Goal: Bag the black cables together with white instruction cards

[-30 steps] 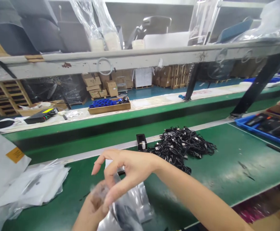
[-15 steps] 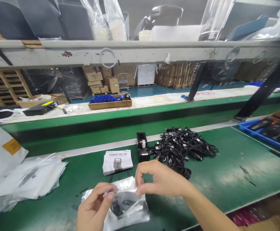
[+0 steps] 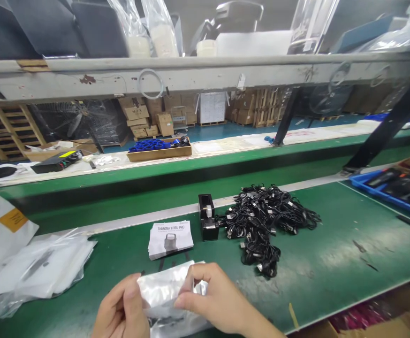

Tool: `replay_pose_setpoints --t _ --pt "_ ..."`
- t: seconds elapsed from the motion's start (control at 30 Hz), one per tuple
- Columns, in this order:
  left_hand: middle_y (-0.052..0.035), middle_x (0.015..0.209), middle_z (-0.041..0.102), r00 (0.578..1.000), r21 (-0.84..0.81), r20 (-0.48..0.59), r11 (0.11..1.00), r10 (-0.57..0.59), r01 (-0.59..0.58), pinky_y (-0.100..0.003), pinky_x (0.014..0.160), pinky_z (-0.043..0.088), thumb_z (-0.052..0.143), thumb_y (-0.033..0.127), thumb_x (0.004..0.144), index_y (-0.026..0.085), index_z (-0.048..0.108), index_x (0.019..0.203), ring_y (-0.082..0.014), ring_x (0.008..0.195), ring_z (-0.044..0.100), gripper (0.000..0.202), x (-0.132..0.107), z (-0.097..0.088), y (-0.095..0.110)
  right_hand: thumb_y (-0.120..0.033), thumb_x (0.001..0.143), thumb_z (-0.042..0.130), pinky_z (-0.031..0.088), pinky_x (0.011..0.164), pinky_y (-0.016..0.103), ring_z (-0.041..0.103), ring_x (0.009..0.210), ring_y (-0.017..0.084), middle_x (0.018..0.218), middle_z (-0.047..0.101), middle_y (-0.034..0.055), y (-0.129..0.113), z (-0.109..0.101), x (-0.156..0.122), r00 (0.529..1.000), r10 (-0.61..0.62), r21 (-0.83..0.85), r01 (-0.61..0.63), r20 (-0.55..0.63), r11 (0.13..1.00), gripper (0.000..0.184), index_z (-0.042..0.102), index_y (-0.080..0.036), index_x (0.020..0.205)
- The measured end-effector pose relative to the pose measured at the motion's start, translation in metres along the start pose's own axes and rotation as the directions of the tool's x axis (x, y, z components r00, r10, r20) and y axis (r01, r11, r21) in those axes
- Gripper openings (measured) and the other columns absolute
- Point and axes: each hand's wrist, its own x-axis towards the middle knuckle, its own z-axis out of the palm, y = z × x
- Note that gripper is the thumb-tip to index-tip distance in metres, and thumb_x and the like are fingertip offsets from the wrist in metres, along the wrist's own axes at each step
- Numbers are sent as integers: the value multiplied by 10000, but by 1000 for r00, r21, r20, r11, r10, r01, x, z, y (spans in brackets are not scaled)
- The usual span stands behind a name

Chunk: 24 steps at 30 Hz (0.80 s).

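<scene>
A clear plastic bag (image 3: 164,286) with a whitish, shiny top is stretched between my two hands at the bottom of the head view. My left hand (image 3: 122,307) pinches its left side between thumb and fingers. At the right side, my right hand (image 3: 214,295) grips the bag with thumb and forefinger. Something dark shows through the lower part of the bag, mostly hidden by the hands and the frame edge. Just beyond lies a stack of printed leaflets (image 3: 170,239) reading "THUNDERTRAIL PRO". A black tape dispenser (image 3: 208,218) stands beside it.
A heap of bundled black cables (image 3: 264,216) lies right of the dispenser. Flat plastic bags (image 3: 43,267) are piled at left. A blue tray (image 3: 395,188) of dark items sits at right. Behind, a ledge carries a cardboard tray (image 3: 159,149) with blue parts.
Both hands have shifted left and slightly down. The bag's top edge is now raised and stretched between them; before, the bag lay flatter with the dark item showing through more.
</scene>
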Motion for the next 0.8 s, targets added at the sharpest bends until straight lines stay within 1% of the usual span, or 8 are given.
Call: replay_pose_setpoints --t 0.07,0.13,0.23,0.3,0.37,0.5,0.67,0.8 --pt "65 531 536 998 10 42 999 -50 49 -226 474 375 533 456 762 222 616 786 -87 442 443 250 4 -2 -2 -285 723 629 399 610 209 550 650 120 655 632 -5 -2 1 -1 1000 -3 48 3 -7 999 150 689 -152 689" --pt "58 465 554 958 -104 237 976 -162 191 -235 450 405 442 637 722 233 619 866 -116 433 493 464 9 -5 -9 -295 758 590 385 567 205 535 629 117 660 622 6 -3 0 0 1000 -14 77 15 -22 997 185 709 -156 726" --pt "10 669 706 769 -286 594 831 -238 478 -281 535 509 494 750 560 253 597 970 -191 608 639 653 17 -9 -23 -306 762 589 361 552 212 508 628 117 647 588 11 -1 -3 3 998 -41 51 44 -54 998 197 723 -163 739" --pt "-10 809 733 650 -220 708 789 -275 574 -273 611 526 681 615 498 260 619 951 -204 719 663 578 18 -10 -32 -306 769 584 349 553 216 489 620 113 628 563 6 3 -5 6 997 -43 51 46 -68 998 204 724 -162 740" --pt "-17 800 738 579 -109 756 814 -305 570 -239 646 516 766 463 491 252 665 865 -191 747 664 441 19 -11 -40 -320 773 581 345 544 215 469 589 102 614 555 0 8 -6 8 997 -24 112 32 -67 993 216 722 -158 748" --pt "-24 691 723 549 48 779 902 -303 429 -205 608 490 733 425 554 215 706 638 -170 667 636 227 21 -10 -50 -307 764 591 375 576 221 503 622 113 672 599 16 14 -11 10 997 -14 170 27 -80 985 191 716 -163 770" --pt "-50 846 730 484 100 825 920 -290 380 -267 713 488 691 412 597 230 719 662 -233 812 635 195 29 -12 -57 -167 772 542 404 599 219 562 693 130 776 634 25 16 -27 9 996 -66 -63 62 -68 996 194 719 -218 830" --pt "-75 993 704 459 15 818 812 -346 584 -308 795 449 620 510 637 233 671 772 -257 956 603 312 30 -8 -55 1 702 466 424 656 220 588 732 128 770 650 9 21 -36 9 987 -152 -165 143 -46 976 364 723 -237 800"
